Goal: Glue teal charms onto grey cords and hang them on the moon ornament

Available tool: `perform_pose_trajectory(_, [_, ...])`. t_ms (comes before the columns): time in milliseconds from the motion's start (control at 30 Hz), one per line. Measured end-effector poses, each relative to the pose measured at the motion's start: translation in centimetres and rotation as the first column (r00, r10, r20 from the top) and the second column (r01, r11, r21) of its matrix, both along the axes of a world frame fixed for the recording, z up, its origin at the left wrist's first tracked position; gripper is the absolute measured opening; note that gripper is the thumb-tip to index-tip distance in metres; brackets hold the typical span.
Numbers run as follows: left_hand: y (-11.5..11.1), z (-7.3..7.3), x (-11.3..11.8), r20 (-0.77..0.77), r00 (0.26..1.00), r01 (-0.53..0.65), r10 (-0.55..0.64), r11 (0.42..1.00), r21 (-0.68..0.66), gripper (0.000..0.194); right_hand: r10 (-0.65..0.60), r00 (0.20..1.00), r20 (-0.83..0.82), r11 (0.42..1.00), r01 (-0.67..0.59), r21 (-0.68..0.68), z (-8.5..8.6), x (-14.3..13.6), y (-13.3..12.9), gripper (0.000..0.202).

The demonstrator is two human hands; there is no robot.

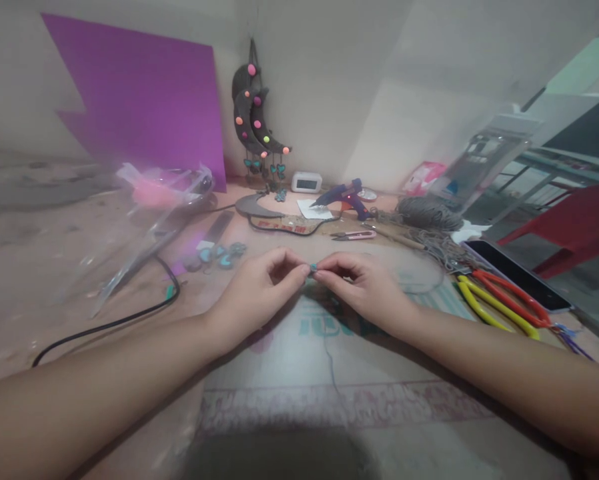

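Observation:
My left hand (279,277) and my right hand (349,277) meet fingertip to fingertip near the middle of the view. Both pinch a tiny teal piece (313,267) between thumbs and index fingers; its shape is mostly hidden. A thin thread (329,357) lies below them on the printed sheet (379,373); whether it joins the piece cannot be seen. Left of my left hand lie several teal heart-shaped pieces (224,259). Beyond the hands are pink-handled snips (359,235) and a grey crescent (259,207).
A glue gun (342,193), a white clock (307,182) and grey yarn (427,213) stand at the back. Yellow-handled (494,310) and red-handled (514,297) tools and a phone (519,277) lie right. A black cable (109,325) curves at left, near clear plastic (134,263).

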State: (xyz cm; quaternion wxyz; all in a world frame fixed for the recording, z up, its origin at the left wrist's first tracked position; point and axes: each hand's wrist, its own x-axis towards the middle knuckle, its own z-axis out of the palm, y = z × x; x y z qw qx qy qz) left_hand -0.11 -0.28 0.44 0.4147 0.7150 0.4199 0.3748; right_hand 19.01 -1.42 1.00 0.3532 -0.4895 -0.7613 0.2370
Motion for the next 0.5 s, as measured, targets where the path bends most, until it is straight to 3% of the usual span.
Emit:
perform_pose_trajectory(167, [0.17, -0.23, -0.07, -0.019, 0.999, -0.034, 0.035, 0.999, 0.025, 0.020, 0.048, 0.992, 0.120, 0.981, -0.069, 0.180, -0.12, 0.88, 0.37, 0.011])
perform_pose_trajectory(300, [0.19, -0.36, 0.01, -0.023, 1.000, 0.003, -0.001, 0.997, 0.071, 0.018, 0.030, 0.980, 0.195, 0.947, -0.090, 0.309, 0.14, 1.10, 0.15, 0.012])
perform_pose_trajectory(500, [0.07, -0.34, 0.00, -0.056, 0.997, 0.063, -0.057, 0.991, 0.115, 0.017, 0.008, 0.993, 0.117, 0.973, -0.034, 0.227, 0.27, 0.61, -0.23, 0.017])
